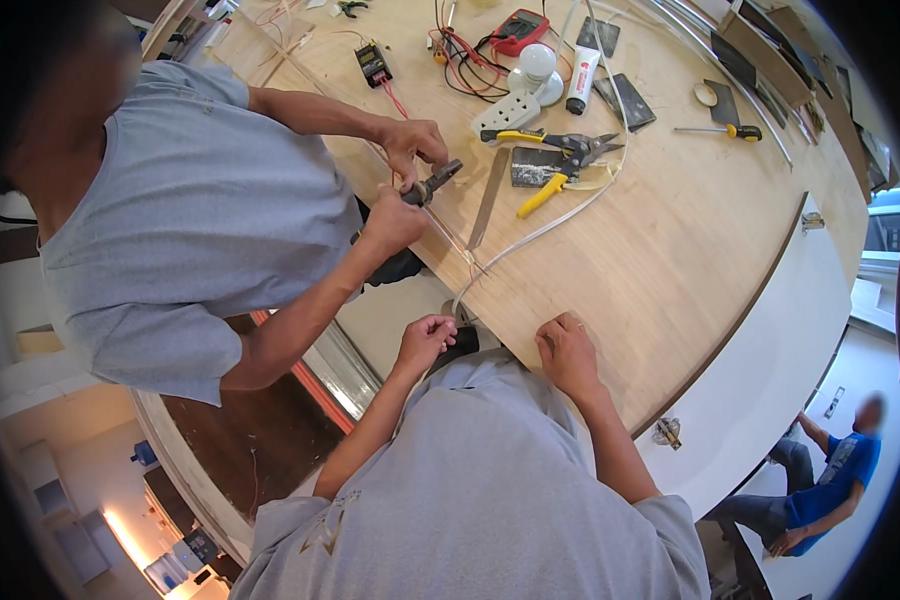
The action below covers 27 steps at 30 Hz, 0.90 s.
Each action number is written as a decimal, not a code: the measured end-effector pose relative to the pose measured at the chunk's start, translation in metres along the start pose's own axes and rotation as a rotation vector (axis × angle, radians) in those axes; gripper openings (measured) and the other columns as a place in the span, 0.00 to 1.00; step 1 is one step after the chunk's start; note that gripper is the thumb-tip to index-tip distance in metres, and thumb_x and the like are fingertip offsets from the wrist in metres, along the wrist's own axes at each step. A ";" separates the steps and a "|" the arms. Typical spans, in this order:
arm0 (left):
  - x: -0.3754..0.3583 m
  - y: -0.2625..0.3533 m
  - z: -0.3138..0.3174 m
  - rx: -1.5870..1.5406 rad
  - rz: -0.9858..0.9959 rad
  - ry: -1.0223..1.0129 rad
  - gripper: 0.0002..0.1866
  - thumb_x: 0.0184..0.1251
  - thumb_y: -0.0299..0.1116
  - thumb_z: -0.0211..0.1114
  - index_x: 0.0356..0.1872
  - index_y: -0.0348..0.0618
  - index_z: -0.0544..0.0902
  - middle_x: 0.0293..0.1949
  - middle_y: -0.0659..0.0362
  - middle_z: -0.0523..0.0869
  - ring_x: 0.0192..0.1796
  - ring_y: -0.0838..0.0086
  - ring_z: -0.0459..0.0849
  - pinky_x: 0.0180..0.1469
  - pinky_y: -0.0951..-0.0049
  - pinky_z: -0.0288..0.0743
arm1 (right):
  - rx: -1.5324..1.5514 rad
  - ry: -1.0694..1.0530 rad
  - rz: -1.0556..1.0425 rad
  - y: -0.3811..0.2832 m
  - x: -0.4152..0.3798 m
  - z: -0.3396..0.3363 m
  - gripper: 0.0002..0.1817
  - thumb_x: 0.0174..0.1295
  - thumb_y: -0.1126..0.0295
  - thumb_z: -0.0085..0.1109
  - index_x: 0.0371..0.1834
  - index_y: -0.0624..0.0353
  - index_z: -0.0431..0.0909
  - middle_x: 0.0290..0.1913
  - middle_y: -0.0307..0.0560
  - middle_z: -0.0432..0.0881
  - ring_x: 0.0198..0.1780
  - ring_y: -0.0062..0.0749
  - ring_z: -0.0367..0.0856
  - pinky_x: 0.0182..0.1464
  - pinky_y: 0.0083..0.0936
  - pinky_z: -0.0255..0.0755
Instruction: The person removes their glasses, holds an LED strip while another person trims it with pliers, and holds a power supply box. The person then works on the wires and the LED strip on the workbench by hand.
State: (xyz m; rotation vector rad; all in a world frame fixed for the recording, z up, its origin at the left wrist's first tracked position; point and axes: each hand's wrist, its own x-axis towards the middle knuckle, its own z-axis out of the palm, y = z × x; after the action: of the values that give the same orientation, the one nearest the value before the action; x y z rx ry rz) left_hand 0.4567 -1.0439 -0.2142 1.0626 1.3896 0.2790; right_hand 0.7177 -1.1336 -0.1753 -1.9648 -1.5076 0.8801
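My left hand [427, 342] is at the table's near edge, its fingers pinched together around the lower end of a white cable [537, 236]. The cable curves up across the table from there. My right hand [568, 352] rests on the wooden tabletop [630, 300] by the edge, holding nothing, fingers loosely bent and thumb apart. To my left, a co-worker in a grey shirt grips dark-handled pliers [438, 182] in one hand; their other hand is close beside it. Thin wires [470, 258] with loose ends lie between the pliers and my left hand.
Yellow-handled snips [568, 160], a flat metal strip [489, 198], a white power strip [505, 115], a bulb [537, 62], a white tube [582, 82], a red multimeter [520, 32] and a screwdriver [720, 131] lie farther back. A white hinged panel [745, 350] is at right; another person sits beyond.
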 end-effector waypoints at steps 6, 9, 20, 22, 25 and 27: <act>0.000 -0.002 0.001 -0.033 0.010 0.009 0.10 0.70 0.32 0.58 0.44 0.37 0.81 0.34 0.61 0.84 0.32 0.81 0.81 0.32 0.81 0.74 | 0.002 0.009 -0.017 0.002 0.000 0.002 0.03 0.55 0.73 0.60 0.31 0.58 0.78 0.37 0.49 0.76 0.43 0.46 0.75 0.45 0.37 0.71; 0.002 -0.005 0.000 -0.035 0.022 0.003 0.10 0.69 0.32 0.58 0.44 0.37 0.82 0.33 0.62 0.84 0.31 0.82 0.81 0.31 0.82 0.74 | -0.006 0.007 -0.030 0.003 0.001 0.002 0.03 0.55 0.71 0.60 0.30 0.57 0.79 0.38 0.49 0.76 0.43 0.47 0.76 0.45 0.38 0.72; 0.000 -0.001 0.002 0.056 -0.027 -0.008 0.13 0.70 0.39 0.57 0.46 0.40 0.80 0.36 0.60 0.83 0.36 0.77 0.82 0.37 0.76 0.75 | -0.014 0.028 -0.032 0.006 -0.001 0.005 0.03 0.53 0.71 0.61 0.30 0.56 0.79 0.38 0.49 0.76 0.44 0.48 0.75 0.46 0.39 0.71; 0.001 -0.007 0.000 0.039 -0.015 -0.016 0.13 0.70 0.39 0.57 0.46 0.40 0.79 0.36 0.60 0.83 0.37 0.77 0.82 0.37 0.76 0.75 | -0.009 0.041 -0.046 0.009 -0.002 0.008 0.03 0.53 0.71 0.61 0.30 0.55 0.79 0.38 0.49 0.76 0.44 0.48 0.75 0.47 0.39 0.71; 0.005 -0.015 -0.003 0.043 0.045 -0.065 0.13 0.70 0.38 0.57 0.47 0.41 0.80 0.37 0.60 0.83 0.37 0.78 0.81 0.37 0.76 0.75 | -0.014 0.052 -0.063 0.009 -0.002 0.008 0.03 0.53 0.71 0.61 0.29 0.55 0.79 0.38 0.49 0.76 0.45 0.47 0.75 0.47 0.39 0.71; 0.006 -0.012 -0.001 0.053 0.012 -0.056 0.13 0.70 0.38 0.58 0.47 0.40 0.80 0.36 0.60 0.83 0.37 0.78 0.82 0.37 0.76 0.75 | -0.019 0.040 -0.063 0.007 -0.002 0.006 0.03 0.53 0.71 0.61 0.29 0.56 0.78 0.38 0.49 0.75 0.45 0.47 0.75 0.47 0.39 0.71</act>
State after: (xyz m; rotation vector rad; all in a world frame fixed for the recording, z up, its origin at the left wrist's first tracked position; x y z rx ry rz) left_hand 0.4520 -1.0455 -0.2268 1.1143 1.3472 0.2204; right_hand 0.7174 -1.1370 -0.1845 -1.9260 -1.5518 0.7981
